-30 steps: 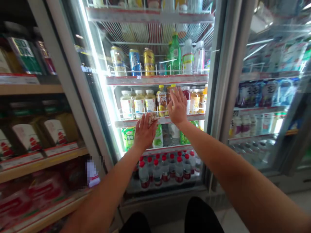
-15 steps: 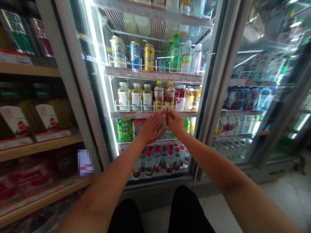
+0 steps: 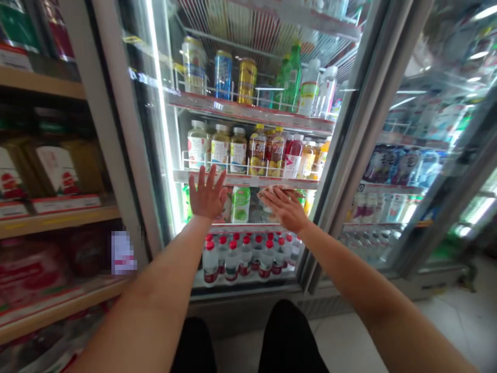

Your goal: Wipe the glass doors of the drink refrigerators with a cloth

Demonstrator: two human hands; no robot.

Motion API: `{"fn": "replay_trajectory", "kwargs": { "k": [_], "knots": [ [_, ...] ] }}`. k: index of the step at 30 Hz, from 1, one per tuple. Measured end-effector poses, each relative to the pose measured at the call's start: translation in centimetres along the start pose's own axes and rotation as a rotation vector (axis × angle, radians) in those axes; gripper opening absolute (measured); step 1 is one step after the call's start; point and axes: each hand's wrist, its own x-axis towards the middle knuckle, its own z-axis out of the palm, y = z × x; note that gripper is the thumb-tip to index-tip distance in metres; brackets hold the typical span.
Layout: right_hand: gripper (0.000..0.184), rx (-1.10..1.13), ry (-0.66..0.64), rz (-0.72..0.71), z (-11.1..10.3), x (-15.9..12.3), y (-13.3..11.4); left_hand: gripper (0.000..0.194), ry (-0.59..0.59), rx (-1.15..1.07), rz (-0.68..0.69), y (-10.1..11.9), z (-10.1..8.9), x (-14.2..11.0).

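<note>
My left hand [image 3: 207, 196] is raised before the lit glass door of a drinks fridge, fingers spread and nothing in it. Whether its palm touches the glass I cannot tell. To its right, my right hand [image 3: 289, 211] presses a crumpled, pale brown cloth [image 3: 266, 195] flat at the lower middle shelf's height. The cloth's edge shows above and left of my fingers; the rest lies hidden under them. Behind the hands stand tea bottles [image 3: 258, 150], a green-labelled pack [image 3: 241, 204] and red-capped water bottles [image 3: 232, 261].
Metal door frames [image 3: 359, 145] rise to the right, with another drinks fridge [image 3: 399, 171] beyond. At left, a wooden shelf [image 3: 58, 220] of boxed goods stands close to my left arm. Cans [image 3: 223, 75] and green bottles [image 3: 293, 77] fill a higher shelf. My knees [image 3: 289, 336] are below.
My hands were close together at the cloth; now they are apart. The left has moved left and spread its fingers. The right has moved slightly right and lower with the cloth. The view has tilted.
</note>
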Motion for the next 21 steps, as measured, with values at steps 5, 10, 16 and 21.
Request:
{"fn": "replay_trajectory", "kwargs": {
  "k": [5, 10, 16, 21],
  "knots": [
    [0.050, -0.032, 0.271, 0.318, 1.3, 0.5, 1.1, 0.057, -0.010, 0.000, -0.008, -0.1, -0.1, 0.1],
    [0.059, 0.071, 0.072, 0.070, 4.5, -0.7, -4.2, 0.057, -0.035, -0.002, -0.011, -0.1, -0.3, 0.0],
    [0.059, 0.057, 0.204, 0.182, 3.4, 2.3, -3.1, 0.057, -0.036, -0.007, -0.023, 0.0, -0.3, -0.1],
    [0.059, 0.059, 0.137, 0.199, 4.4, 2.9, -5.5, 0.055, -0.024, 0.014, -0.018, -0.1, -0.3, -0.3]
  ]
}}
